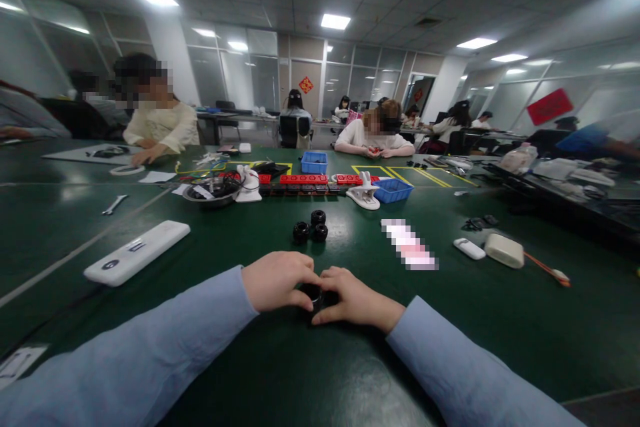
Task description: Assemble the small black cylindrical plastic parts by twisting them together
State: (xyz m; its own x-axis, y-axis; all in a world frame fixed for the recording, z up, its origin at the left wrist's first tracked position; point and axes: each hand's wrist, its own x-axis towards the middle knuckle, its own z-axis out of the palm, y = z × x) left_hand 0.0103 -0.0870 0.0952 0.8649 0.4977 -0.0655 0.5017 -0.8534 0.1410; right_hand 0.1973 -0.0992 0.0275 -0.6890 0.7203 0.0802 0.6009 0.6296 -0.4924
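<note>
The left hand (280, 281) and the right hand (353, 299), in the head view, meet with thumbs and fingers closed around a small black round piece (315, 294), largely hidden between them at the green tabletop (240, 360). Just beyond them sit three black wheel-like pieces (319, 233) in a cluster, with a long white case (137, 253) well to their left and a blue bin (393, 191) farther back.

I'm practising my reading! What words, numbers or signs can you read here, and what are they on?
None can be read for sure.
Red diamond sign at the back: too small.
Red banner on the right: too blurred.
Long white device, left: dark markings, unreadable.
White item, lower left: dark marks, unreadable.
Pink-and-white item: pixelated.
</note>
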